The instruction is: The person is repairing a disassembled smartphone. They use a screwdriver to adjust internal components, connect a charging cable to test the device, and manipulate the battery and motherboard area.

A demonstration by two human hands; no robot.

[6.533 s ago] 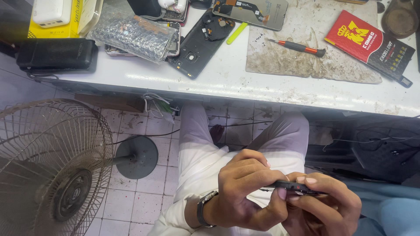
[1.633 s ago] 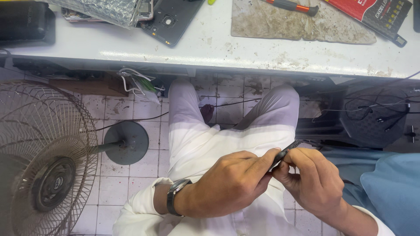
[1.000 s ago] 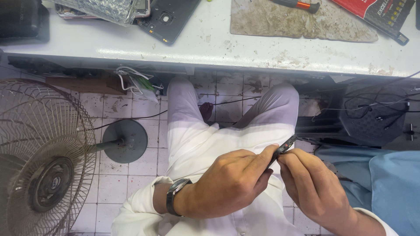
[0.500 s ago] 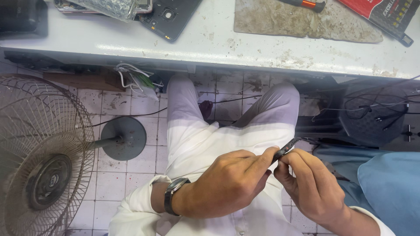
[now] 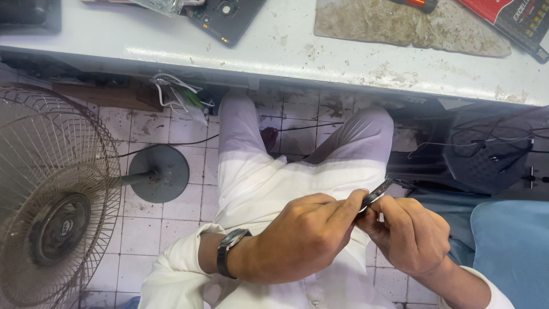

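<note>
Fan: we see a wire-guard floor fan (image 5: 54,194) at our left, its round base (image 5: 158,173) on the tiled floor, well apart from the hands.
Bench: we sit under the edge of a white worktop (image 5: 286,54); on it lie a dark phone back (image 5: 226,17) and a worn grey mat (image 5: 400,28), both far above the hands in view.
Lap: we work over our own white trousers (image 5: 257,171), knees spread under the bench.
Left hand: our left hand (image 5: 303,240), with a wristwatch (image 5: 229,252) on the wrist, is closed, its fingertips pinching the near end of the part.
Right hand: our right hand (image 5: 412,234) is closed too, thumb and fingers nipping the same part from the other side; we judge both hands clamped on it, touching each other.
Part: the part (image 5: 378,193) sits between the two hands, just above them, over the right thigh.
Axis: we see its long axis slanting up and to the right, away from the left fingertips.
Nearer hand: both touch it; the left covers the lower end, the right lies under the free upper end.
Look: it is thin, narrow and dark, strip-like, with a small reddish mark near the tip; we cannot tell finer detail.
</note>
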